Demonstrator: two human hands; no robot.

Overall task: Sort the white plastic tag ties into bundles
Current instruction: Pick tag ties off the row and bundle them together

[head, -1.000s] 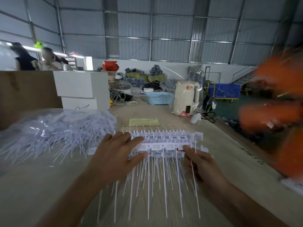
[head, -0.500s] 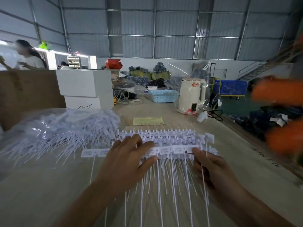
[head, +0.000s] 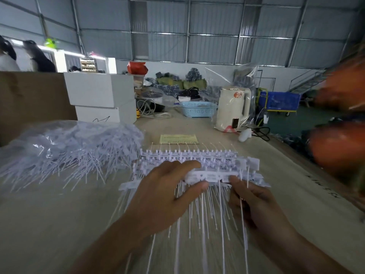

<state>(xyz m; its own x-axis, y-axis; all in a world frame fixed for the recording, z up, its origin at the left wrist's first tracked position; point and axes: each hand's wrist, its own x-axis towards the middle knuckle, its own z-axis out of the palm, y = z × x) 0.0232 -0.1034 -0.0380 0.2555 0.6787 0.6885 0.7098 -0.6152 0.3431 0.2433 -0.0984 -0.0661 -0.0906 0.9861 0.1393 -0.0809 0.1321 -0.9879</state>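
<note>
Showing dim, cool, even light, brightest at a glowing strip (head: 65, 51) far left. Bending straight wall lines at the edges. Smearing orange shapes (head: 339, 123) at right into heavy blur; softening the hands slightly; casting only faint shadows.

On the table (head: 49, 214), a row of tag ties (head: 199, 165) lies straight ahead, heads away, tails toward the person. The left hand (head: 166, 196) rests on its left half, the right hand (head: 254, 202) at its right end. A heap of ties (head: 69, 147) lies to the left. Behind the row lies a paper slip (head: 178, 139); farther back stand stacked boxes (head: 102, 97) left, a basket (head: 197, 109) centre and a kettle (head: 232, 109) right.
</note>
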